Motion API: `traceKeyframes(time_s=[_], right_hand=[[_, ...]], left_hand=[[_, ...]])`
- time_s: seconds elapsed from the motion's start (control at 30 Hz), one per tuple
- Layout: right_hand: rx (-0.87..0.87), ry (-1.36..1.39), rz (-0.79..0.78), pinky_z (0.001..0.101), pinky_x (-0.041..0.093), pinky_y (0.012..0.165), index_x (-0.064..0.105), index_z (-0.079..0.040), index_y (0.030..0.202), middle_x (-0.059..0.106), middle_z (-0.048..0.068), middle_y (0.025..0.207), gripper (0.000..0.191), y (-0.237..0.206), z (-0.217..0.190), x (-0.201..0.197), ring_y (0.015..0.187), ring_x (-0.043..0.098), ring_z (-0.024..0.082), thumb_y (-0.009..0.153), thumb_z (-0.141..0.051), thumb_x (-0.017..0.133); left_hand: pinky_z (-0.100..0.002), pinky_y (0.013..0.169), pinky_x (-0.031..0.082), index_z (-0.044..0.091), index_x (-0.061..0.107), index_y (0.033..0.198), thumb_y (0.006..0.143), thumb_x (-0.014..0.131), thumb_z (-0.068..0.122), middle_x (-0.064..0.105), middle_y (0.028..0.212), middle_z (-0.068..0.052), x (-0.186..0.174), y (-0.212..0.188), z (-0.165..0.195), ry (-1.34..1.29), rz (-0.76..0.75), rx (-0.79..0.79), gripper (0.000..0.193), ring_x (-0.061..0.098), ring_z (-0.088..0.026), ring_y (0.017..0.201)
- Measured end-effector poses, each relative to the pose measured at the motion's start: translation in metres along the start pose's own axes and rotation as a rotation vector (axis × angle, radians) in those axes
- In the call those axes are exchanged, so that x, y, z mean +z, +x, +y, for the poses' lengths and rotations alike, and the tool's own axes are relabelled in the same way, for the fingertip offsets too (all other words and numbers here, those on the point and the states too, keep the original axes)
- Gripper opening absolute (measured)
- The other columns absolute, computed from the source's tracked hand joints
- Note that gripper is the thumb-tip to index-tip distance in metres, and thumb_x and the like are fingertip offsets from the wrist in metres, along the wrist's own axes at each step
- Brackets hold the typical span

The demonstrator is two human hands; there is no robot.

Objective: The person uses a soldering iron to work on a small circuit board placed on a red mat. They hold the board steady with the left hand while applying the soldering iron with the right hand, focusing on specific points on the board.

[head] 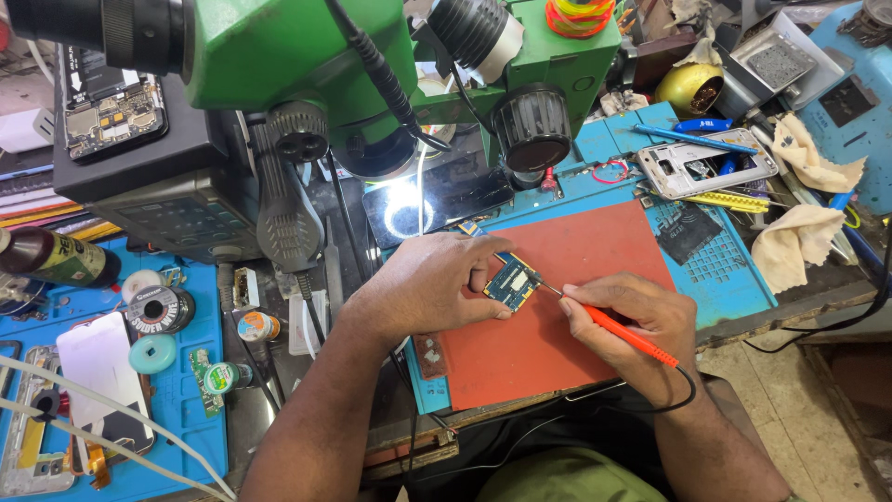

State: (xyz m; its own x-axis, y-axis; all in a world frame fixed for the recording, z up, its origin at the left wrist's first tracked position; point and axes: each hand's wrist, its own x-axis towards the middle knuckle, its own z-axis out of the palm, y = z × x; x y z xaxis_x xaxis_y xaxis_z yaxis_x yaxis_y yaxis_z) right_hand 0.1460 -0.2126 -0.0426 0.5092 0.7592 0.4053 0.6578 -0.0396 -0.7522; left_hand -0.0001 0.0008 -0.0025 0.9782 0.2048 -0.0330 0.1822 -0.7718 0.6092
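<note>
Two hands meet over the red mat [557, 279]: my left hand [427, 284] pinches the small blue circuit board [512, 283] flat against it, while my right hand [641, 325] clenches a red-handled probe [624, 335], its tip touching the board's right edge just beside my left fingertips [483, 279]

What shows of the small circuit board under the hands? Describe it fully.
The small circuit board is a blue, roughly square piece with metal shields and tiny parts on top. It lies flat on the red mat. The left hand pins its left edge; the red-handled probe in the right hand touches its right edge.
</note>
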Motion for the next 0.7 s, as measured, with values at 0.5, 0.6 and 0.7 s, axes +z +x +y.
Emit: traceKeyframes(time_s=[0.5, 0.6, 0.7], right_hand=[[-0.018, 0.071, -0.043, 0.0234, 0.055, 0.064, 0.079, -0.005, 0.098, 0.077, 0.007, 0.086, 0.018, -0.0027, 0.0032, 0.0010, 0.073, 0.072, 0.012, 0.080, -0.005, 0.082], [-0.024, 0.068, -0.053, 0.0234, 0.056, 0.063, 0.079, -0.004, 0.097, 0.077, 0.007, 0.086, 0.017, -0.0024, 0.0026, 0.0013, 0.072, 0.072, 0.011, 0.080, -0.004, 0.082], [-0.037, 0.073, -0.064, 0.0233, 0.056, 0.064, 0.079, -0.004, 0.098, 0.077, 0.007, 0.086, 0.018, -0.0023, 0.0013, 0.0009, 0.072, 0.072, 0.011, 0.080, -0.003, 0.081]], left_hand=[[-0.038, 0.066, 0.053, 0.013, 0.064, 0.129, 0.068, 0.086, 0.037, 0.064, 0.069, -0.003, 0.0001, -0.0006, 0.0003, -0.011, 0.008, 0.002, 0.070, 0.067, -0.024, 0.070], [-0.039, 0.065, 0.053, 0.013, 0.064, 0.129, 0.068, 0.086, 0.037, 0.065, 0.070, -0.002, 0.0000, -0.0004, 0.0004, -0.005, 0.014, 0.011, 0.070, 0.067, -0.024, 0.070], [-0.039, 0.064, 0.052, 0.015, 0.064, 0.130, 0.068, 0.086, 0.038, 0.065, 0.070, -0.002, -0.0001, 0.0001, 0.0006, 0.005, -0.004, -0.003, 0.070, 0.067, -0.025, 0.069]])
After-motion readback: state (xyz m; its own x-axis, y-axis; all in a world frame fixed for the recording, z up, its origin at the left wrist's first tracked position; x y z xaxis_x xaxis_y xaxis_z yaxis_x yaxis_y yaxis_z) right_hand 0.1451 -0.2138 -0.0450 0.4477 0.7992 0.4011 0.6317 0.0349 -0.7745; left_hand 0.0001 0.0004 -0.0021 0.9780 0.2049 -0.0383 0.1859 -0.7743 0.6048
